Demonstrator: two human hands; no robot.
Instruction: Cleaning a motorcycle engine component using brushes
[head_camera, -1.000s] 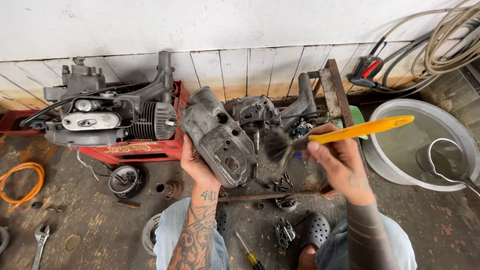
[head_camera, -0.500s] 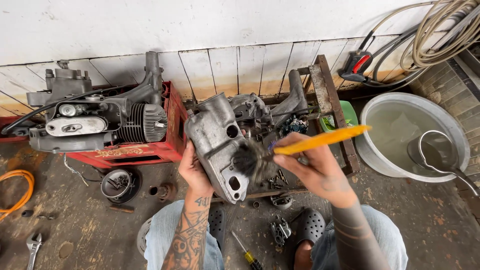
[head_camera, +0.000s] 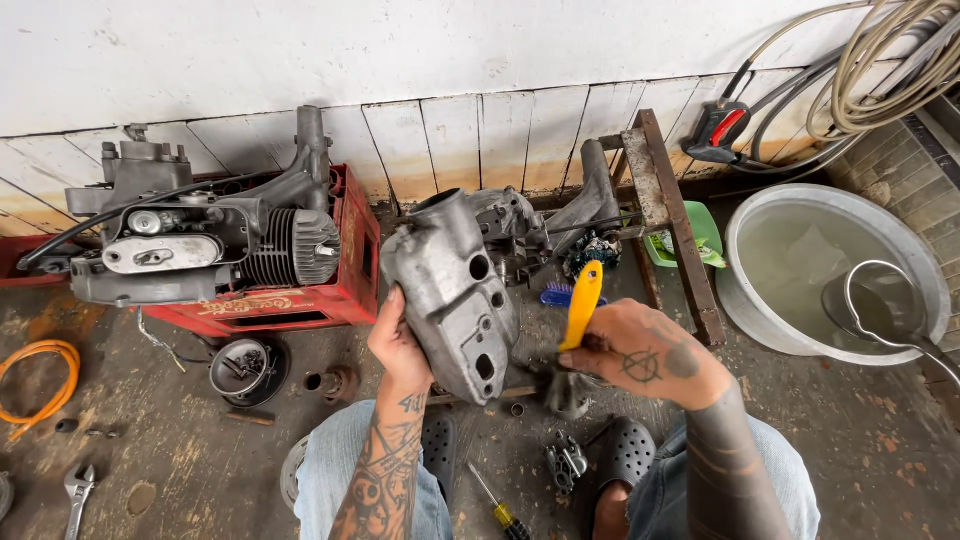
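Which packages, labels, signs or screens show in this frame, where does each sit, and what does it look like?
Red plastic crate: on the floor left of the left hand, under an engine; boxy, with pale lettering along its front.
Black-and-red device: by the wall at upper right; no readable screen.
No other packages or signs visible.

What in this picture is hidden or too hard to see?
Head view:
- Brush bristles: hidden behind the right hand and engine casing.
- Left hand fingers: wrapped behind the casing.
- Basin bottom: murky water hides it.
- Wrench: cut off by the bottom edge.
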